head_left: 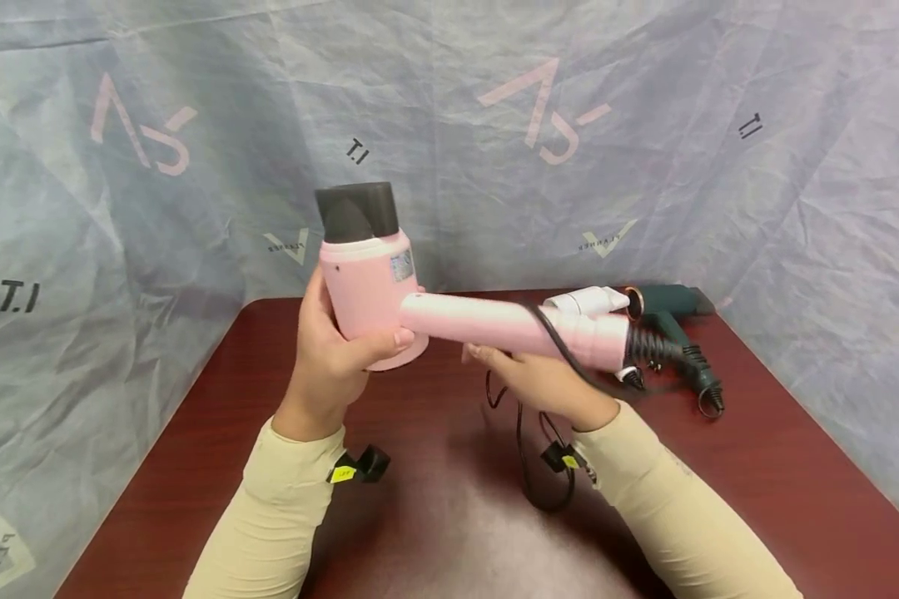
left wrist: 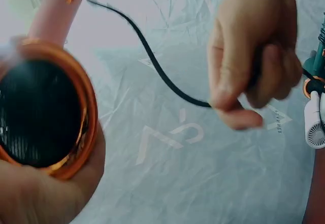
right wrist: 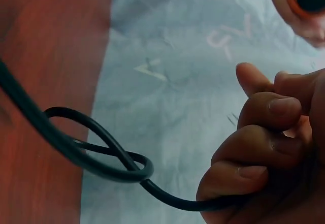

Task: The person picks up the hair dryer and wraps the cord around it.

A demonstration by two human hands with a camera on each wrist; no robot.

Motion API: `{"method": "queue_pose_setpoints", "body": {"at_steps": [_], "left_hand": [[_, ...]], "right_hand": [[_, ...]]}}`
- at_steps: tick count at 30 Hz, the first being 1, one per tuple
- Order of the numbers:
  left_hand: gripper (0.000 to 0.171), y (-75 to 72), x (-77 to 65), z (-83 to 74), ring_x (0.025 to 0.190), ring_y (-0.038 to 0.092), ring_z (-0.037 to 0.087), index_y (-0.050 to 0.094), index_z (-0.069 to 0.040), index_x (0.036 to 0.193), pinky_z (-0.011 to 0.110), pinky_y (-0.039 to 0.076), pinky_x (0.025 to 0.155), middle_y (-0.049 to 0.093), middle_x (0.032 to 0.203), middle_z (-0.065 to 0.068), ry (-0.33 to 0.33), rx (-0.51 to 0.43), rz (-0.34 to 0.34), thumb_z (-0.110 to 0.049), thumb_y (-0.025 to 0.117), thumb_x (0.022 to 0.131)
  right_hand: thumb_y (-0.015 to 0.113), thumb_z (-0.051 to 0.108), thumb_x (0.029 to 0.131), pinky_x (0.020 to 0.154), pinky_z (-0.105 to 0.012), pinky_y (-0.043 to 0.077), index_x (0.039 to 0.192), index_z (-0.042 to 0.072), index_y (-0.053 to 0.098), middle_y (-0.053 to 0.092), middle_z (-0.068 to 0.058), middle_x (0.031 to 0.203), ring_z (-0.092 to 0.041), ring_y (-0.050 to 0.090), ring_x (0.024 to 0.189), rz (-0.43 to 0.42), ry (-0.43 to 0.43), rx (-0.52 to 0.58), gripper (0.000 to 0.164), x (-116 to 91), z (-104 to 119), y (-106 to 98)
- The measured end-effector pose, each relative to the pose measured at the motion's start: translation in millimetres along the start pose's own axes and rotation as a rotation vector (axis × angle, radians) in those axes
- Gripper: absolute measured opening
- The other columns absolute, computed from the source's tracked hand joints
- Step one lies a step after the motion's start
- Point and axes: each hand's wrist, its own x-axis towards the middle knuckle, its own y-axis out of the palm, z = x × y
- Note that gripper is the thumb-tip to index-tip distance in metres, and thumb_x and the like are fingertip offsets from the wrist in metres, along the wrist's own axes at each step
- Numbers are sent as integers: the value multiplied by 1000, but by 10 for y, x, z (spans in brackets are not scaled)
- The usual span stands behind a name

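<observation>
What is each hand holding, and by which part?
The left hand grips the pink hair dryer by its barrel, at the end away from the nozzle; the right hand grips the black cord, exactly where along it unclear.

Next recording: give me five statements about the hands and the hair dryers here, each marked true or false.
1. The left hand holds the pink hair dryer by its barrel. True.
2. The right hand grips that dryer's handle. False: its fingers are curled round a black cord.
3. The nozzle on the pink hair dryer is black. True.
4. A white dryer and a green dryer lie on the table. True.
5. In the head view, the green dryer is left of the white dryer. False: it is to the right.
</observation>
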Motion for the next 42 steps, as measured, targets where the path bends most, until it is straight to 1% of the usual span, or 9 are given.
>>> {"method": "queue_pose_setpoints", "body": {"at_steps": [1,2,3,6,11,18,26,32,42], "left_hand": [[80,-1,7,-6,97,71,33,54,-2,135,42,63,83,65,117,16,18,6,-39,20,78,63],[78,-6,15,-15,96,71,32,55,-1,133,40,63,81,66,115,16,35,8,-79,21,77,62],[77,-14,25,-26,96,70,31,57,0,132,38,62,80,67,114,17,51,14,-120,23,76,61],[74,-55,62,-74,93,69,30,60,3,129,36,62,77,69,109,18,105,26,-232,25,74,59],[74,-105,114,-195,93,66,31,63,3,125,35,61,75,70,109,19,223,58,-371,27,75,56],[79,-51,152,-376,96,63,34,61,1,126,38,56,86,66,109,20,372,132,-447,27,75,53],[80,-42,150,-406,102,61,39,55,2,126,35,59,75,64,112,24,396,179,-453,27,75,53],[89,-118,136,-306,111,58,37,55,-3,135,35,54,90,61,124,19,355,331,-369,24,79,54],[93,-102,64,-252,98,58,19,52,-14,147,28,49,85,64,120,6,81,737,-174,14,83,64]], "right_hand": [[51,22,109,81,-19,52,116,20,73,72,10,97,1,64,90,-31,53,38,23,20,108,-11],[51,29,110,85,-23,53,108,24,74,74,11,103,0,66,95,-81,113,237,24,52,161,20],[55,36,108,79,-25,53,97,30,73,71,16,91,0,63,84,-119,162,362,22,61,192,37],[54,42,107,77,-33,54,93,35,70,68,17,85,-4,62,77,-56,223,308,23,50,288,38],[54,40,108,67,-26,47,80,30,60,43,14,64,-1,41,60,-45,204,225,30,5,384,-22],[56,40,107,54,-24,33,70,26,45,28,15,59,-2,29,55,-59,168,43,40,-112,607,-194],[56,35,107,51,-19,23,72,23,41,24,14,60,0,22,55,-149,17,-72,40,-330,968,-495],[55,28,107,52,-17,28,86,18,54,34,13,64,0,30,56,-280,-154,-128,22,-433,1034,-675],[52,26,109,60,-18,44,102,7,71,62,9,79,0,50,65,-506,-334,-65,28,-407,859,-942]]}}
